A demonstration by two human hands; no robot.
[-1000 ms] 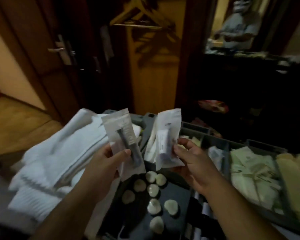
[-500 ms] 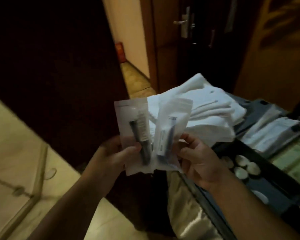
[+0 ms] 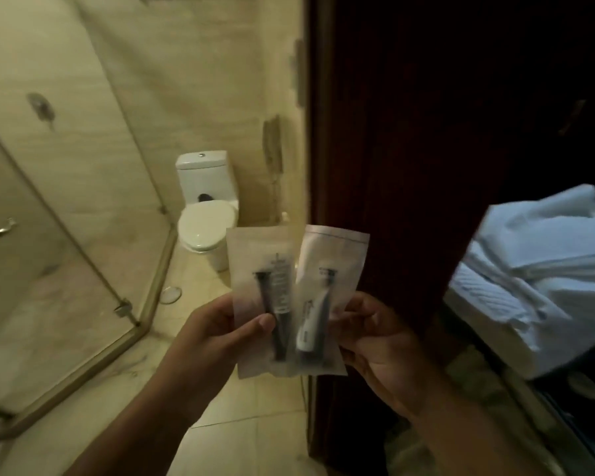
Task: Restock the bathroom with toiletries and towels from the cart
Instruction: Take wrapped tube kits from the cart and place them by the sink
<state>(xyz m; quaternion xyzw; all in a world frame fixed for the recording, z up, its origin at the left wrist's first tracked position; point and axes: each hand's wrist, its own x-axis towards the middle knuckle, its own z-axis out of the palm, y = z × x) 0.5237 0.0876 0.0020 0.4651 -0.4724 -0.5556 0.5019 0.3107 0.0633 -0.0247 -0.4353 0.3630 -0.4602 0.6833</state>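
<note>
Now each hand pinches a sachet upright: left hand [image 3: 217, 333] grips the left sachet [image 3: 260, 269], right hand [image 3: 380, 341] the right sachet [image 3: 330, 269], bathroom ahead-left.

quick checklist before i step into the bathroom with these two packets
1. Left hand pinches the frosted plastic toiletry packet with the dark stick: ok.
2. Right hand holds the second frosted packet with the white tube: ok.
3. Packets overlap but each is held: ok.
4. Beige tiled bathroom floor ahead is bare: ok.
5. Counter or shelf to put them on: cannot tell, none in view.
6. Folded white towels remain on the cart: not ok.
</note>
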